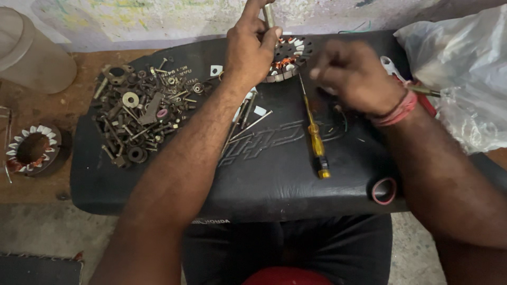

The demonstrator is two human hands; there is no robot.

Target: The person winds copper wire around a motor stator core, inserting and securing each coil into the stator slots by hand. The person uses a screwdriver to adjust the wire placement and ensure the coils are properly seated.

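Left hand is clenched on a metal rod standing over the stator at the black seat's far edge. Right hand hovers blurred beside it; its grip I cannot tell. A slip could nick the copper windings.

Bare forearms, red thread band on the right wrist (several strands), dark trousers below

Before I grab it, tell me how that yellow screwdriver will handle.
The screwdriver looks stiff: thin straight metal shaft. Probably light, being slim. Its rounded handle may roll if nudged, though the soft black cushion under it should damp that.
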